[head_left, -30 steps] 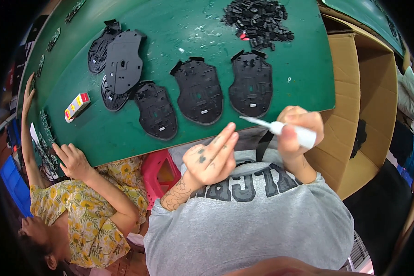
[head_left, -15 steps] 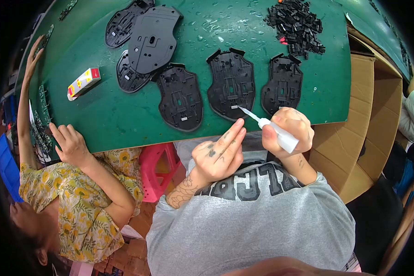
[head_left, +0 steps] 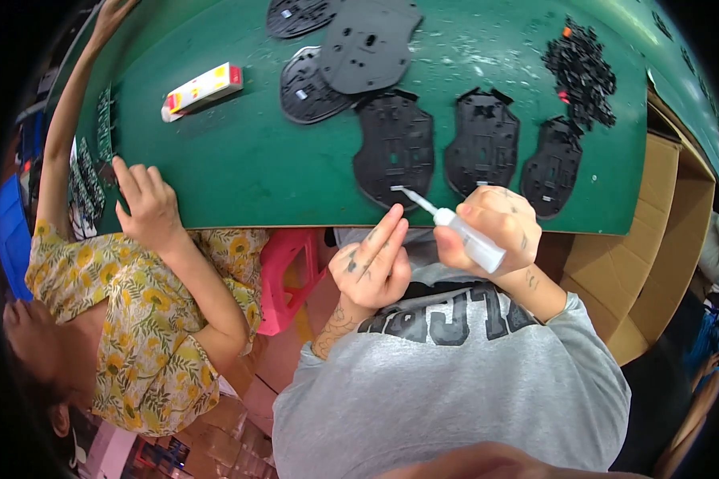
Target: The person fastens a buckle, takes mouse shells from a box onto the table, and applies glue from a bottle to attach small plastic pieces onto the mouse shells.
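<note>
Left hand (head_left: pixel 370 267) near, two fingers extended, nothing visible held. Right hand (head_left: pixel 503 227): grip closed around white translucent plastic squeeze bottle (head_left: pixel 473 244), thin nozzle tip at near end of black contoured plastic shell (head_left: pixel 394 148) on green worktop (head_left: pixel 272 184). Bottle probably light, soft-walled; hold mid-barrel, lightly. Far right: heap of small black plastic parts (head_left: pixel 581 76).
</note>
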A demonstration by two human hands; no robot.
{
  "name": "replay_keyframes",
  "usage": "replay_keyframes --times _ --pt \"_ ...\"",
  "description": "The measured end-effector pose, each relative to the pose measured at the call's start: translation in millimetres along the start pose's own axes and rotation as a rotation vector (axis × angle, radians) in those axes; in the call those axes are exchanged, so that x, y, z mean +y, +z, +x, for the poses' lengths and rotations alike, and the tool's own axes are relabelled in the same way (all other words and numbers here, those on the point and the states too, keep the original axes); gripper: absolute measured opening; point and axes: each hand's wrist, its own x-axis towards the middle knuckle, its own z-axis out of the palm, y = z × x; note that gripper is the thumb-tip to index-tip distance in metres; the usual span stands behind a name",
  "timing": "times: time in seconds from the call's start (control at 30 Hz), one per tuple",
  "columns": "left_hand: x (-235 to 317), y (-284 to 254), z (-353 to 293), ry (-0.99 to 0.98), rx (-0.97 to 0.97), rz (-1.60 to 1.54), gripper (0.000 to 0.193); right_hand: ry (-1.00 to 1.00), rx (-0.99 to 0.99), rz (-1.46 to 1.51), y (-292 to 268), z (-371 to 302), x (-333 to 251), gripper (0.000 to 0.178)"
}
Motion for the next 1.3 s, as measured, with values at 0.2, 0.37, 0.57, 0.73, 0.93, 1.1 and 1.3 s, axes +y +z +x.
replay_keyframes --times 0.2,0.37,0.57,0.73,0.93,1.1,1.3 --pt "-5 -3 -5 -0.039 0.028 -0.034 0.038 0.024 -0.049 -0.046 1 -3 -3 0.033" --pt "-11 -3 -4 -0.026 0.037 -0.053 0.038 0.022 -0.04 -0.09 5 0 -2 0.032" --pt "-11 -16 8 0.041 -0.036 -0.039 0.038 0.113 0.106 -0.027 2 -3 -4 0.034" --pt "-34 -27 44 -0.1 0.018 0.07 0.036 0.541 0.115 0.269 -15 33 -4 0.032" --pt "-25 -19 99 -0.403 -0.081 0.135 0.044 0.45 -0.142 -0.017 -25 92 38 0.025" --pt "-39 -8 108 -0.307 -0.124 0.274 0.04 0.467 -0.155 0.175 -8 95 87 0.023" --pt "-50 -16 103 -0.391 -0.085 -0.1 0.035 0.275 -0.305 -0.105 -21 101 89 0.054"
